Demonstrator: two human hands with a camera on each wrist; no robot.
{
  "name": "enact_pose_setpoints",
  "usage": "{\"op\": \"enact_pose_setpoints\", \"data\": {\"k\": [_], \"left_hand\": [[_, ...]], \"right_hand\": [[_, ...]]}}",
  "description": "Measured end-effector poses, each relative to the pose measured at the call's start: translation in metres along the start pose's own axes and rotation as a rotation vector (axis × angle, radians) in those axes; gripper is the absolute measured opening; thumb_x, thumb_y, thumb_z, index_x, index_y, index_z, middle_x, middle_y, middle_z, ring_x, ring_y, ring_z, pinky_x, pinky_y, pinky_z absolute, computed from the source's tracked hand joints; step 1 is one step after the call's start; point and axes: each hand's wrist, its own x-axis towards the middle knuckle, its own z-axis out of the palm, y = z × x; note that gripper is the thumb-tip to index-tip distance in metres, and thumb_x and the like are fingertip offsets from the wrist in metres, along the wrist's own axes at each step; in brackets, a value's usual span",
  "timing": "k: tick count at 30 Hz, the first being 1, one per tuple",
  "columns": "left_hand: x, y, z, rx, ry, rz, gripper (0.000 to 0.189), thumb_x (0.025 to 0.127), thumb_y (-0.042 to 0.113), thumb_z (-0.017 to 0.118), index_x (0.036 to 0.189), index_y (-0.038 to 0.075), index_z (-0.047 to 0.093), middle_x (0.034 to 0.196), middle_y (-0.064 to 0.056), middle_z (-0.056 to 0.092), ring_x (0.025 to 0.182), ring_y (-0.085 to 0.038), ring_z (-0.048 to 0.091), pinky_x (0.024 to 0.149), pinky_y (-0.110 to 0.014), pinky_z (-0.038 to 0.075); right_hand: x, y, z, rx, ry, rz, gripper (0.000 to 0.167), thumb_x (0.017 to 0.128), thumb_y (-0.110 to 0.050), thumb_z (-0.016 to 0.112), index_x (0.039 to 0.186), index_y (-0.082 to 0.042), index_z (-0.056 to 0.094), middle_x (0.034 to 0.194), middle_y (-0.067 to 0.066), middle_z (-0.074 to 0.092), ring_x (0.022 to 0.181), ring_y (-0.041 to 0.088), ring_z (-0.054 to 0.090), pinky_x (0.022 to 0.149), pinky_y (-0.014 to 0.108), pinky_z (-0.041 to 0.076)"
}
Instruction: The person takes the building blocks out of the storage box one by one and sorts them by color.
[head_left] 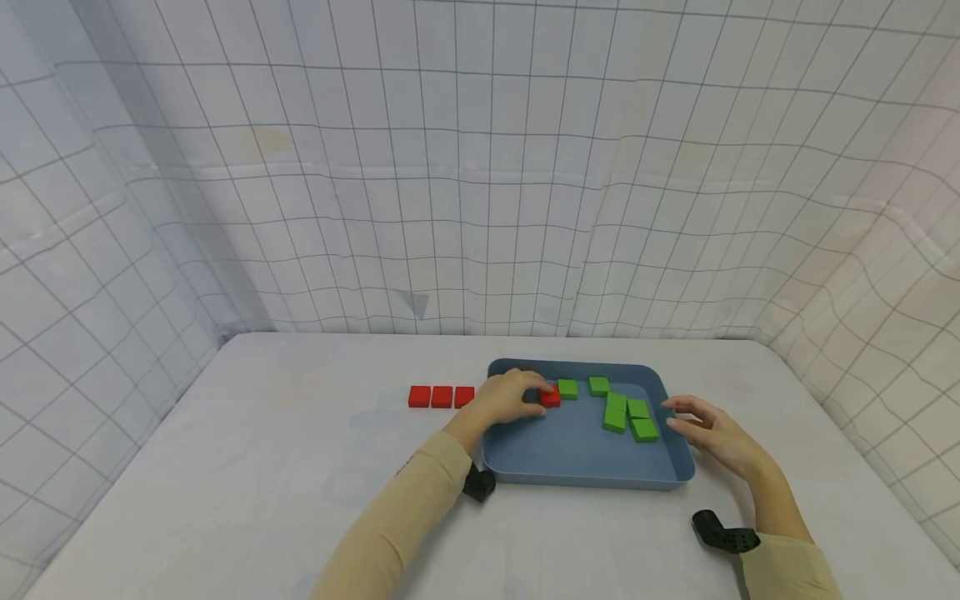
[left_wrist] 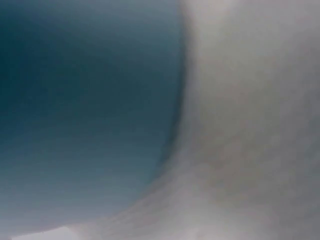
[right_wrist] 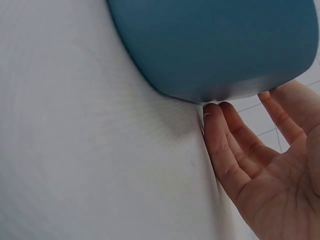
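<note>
My left hand (head_left: 508, 397) reaches over the left side of a blue-grey tray (head_left: 555, 458). Its index finger and thumb pinch a red square block (head_left: 551, 399) inside, close beside a green block (head_left: 567, 390). On the tray's right side, my right hand (head_left: 716, 435) has loosely bent fingers at the rim and holds nothing. The right wrist view shows those fingers (right_wrist: 220, 135) by the tray's outer wall (right_wrist: 215, 50). Close up and blurred, the tray wall (left_wrist: 90, 100) fills much of the left wrist view, where the left hand is out of sight.
Several more green blocks (head_left: 614, 419) lie in the tray's right half. Left of the tray, three red blocks (head_left: 442, 397) form a row on the white table (head_left: 247, 467). Grid-patterned white curtains (head_left: 480, 167) hang behind and at both sides. Black wrist devices (head_left: 723, 533) sit below both hands.
</note>
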Motion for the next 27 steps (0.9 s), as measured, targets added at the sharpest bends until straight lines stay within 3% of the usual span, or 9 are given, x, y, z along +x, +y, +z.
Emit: {"op": "enact_pose_setpoints", "data": {"k": [11,21,27], "left_hand": [[-0.0011,0.0012,0.0028,0.047,0.069,0.003,0.034,0.082,0.038,0.066,0.114,0.027,0.064,0.115,0.008,0.061,0.102,-0.015,0.053,0.085,-0.032,0.043],[-0.0016,-0.0009,0.0033,0.038,0.052,0.026,0.036,0.083,0.03,0.066,0.118,0.022,0.061,0.109,0.004,0.063,0.098,-0.014,0.055,0.084,-0.031,0.044],[-0.0008,-0.0008,0.0025,0.06,0.033,0.005,0.038,0.083,0.032,0.066,0.118,0.018,0.062,0.113,0.002,0.062,0.102,-0.015,0.055,0.087,-0.031,0.044]], "right_hand": [[0.0,0.0005,-0.0002,0.0,-0.004,0.0,0.046,0.093,-0.027,0.052,0.131,-0.003,0.039,0.135,0.021,0.035,0.122,0.045,0.036,0.094,0.058,0.033],[-0.0006,-0.0003,-0.0002,0.004,-0.004,0.003,0.046,0.094,-0.026,0.052,0.131,-0.003,0.039,0.134,0.021,0.035,0.121,0.045,0.036,0.094,0.058,0.034],[-0.001,-0.0017,-0.0001,0.015,-0.005,0.008,0.047,0.093,-0.026,0.052,0.131,-0.002,0.039,0.135,0.022,0.034,0.122,0.046,0.035,0.094,0.059,0.033]]}}
